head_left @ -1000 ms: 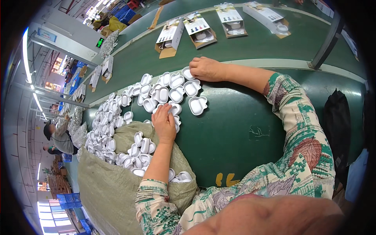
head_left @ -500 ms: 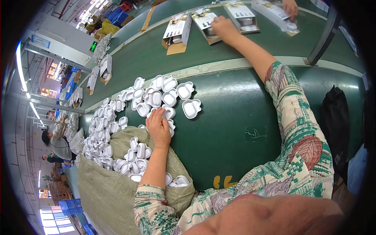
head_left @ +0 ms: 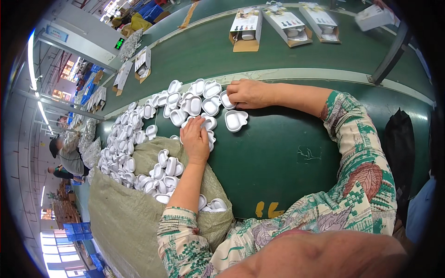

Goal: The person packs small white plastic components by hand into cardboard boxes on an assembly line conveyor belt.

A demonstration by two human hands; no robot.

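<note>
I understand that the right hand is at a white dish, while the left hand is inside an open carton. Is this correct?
Only the left hand's place is wrong: in the head view, the left hand lies over white dishes on the green table. The right hand is indeed at a white dish.

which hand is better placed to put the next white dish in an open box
Probably the right hand: it touches a white dish and lies nearer the open boxes. The left hand rests farther back, on other dishes, close to the sack.
</note>
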